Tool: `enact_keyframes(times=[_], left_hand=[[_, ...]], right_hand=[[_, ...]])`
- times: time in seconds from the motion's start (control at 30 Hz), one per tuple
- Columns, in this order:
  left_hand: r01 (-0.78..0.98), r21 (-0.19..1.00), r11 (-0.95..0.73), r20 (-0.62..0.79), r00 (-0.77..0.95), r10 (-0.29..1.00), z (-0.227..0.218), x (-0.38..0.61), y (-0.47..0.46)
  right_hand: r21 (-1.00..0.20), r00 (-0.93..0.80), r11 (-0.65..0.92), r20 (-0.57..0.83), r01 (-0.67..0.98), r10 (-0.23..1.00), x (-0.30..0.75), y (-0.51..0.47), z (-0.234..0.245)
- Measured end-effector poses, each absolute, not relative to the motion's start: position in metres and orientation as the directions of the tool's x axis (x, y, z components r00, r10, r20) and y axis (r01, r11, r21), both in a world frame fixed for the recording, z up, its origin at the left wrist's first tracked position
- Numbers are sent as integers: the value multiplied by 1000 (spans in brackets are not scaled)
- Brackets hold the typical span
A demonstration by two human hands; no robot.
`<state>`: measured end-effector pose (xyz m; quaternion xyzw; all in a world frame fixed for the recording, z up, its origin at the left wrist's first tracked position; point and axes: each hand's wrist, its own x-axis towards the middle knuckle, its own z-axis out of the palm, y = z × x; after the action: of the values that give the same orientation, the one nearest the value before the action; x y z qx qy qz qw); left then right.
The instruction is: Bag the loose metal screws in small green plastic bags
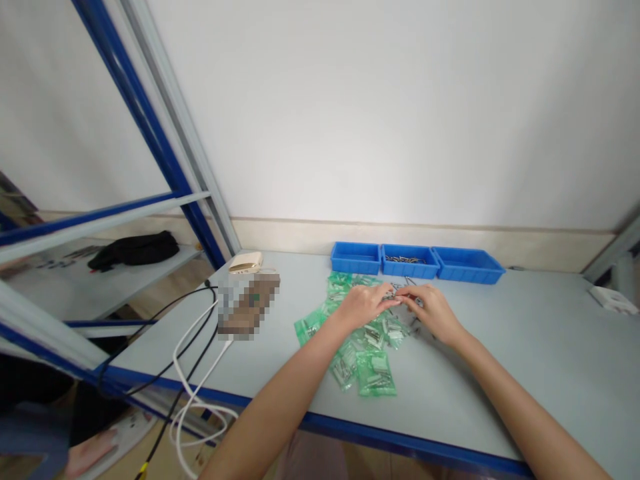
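Both my hands rest on the grey table [525, 347] over a heap of small green plastic bags [373, 373] with metal parts inside. My left hand [363, 303] has its fingers curled and pinched at a small item between the two hands. My right hand [433, 310] meets it with its fingertips pinched at the same spot. What they pinch is too small to name. Loose small metal parts [406, 287] lie just beyond the fingertips.
Three blue trays stand in a row at the back: left [355, 257], middle [410, 260] holding small metal pieces, right [467, 265]. A blurred-out object [249, 305], a beige device [246, 262] and white and black cables [193, 373] lie at the left. A blue shelf frame [145, 120] stands left.
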<state>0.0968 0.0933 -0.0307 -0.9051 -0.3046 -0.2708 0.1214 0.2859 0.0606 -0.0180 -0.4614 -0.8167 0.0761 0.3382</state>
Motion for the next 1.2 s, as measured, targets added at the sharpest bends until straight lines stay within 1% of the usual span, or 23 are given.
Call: enact_keyframes(times=[0.1,0.17,0.27,0.4,0.5,0.67,0.73,0.83,0.93,1.1,1.2], left_hand=[[609,-59,-791,535,688,490,-30,96,94],[612,-39,-790,533,681,502,-30,96,95],[609,13,-793,552,657,514,-30,97,94],[609,48,-792,574,632,521,-30,99,93],[603,54,-796,570,636,521,-30,99,92],[590,45,-806,490,690,533,-32,101,94],[598,50,-800,482,687,544,-33,101,94],[642,51,-765,491,651,579,-32,101,96],[687,61,-724,510,602,614,-29,99,97],[710,70,-701,503,582,640,-28,97,98],[701,65,-711,485,600,636,-30,98,99]], right_hand=[[-486,-389,558,409,672,825,287,61,-14],[-490,-402,555,388,672,829,287,62,-14],[-448,-384,558,423,699,821,288,63,-17],[-367,-384,571,469,734,795,291,63,-18],[-356,-409,589,465,726,785,292,63,-17],[-390,-375,523,397,757,838,290,64,-17],[-402,-363,502,374,766,854,290,63,-16],[-386,-324,444,338,809,884,291,61,-11],[-324,-267,370,321,871,909,294,60,-9],[-126,-282,335,320,934,905,293,61,-20],[-101,-309,356,317,929,897,290,63,-25]])
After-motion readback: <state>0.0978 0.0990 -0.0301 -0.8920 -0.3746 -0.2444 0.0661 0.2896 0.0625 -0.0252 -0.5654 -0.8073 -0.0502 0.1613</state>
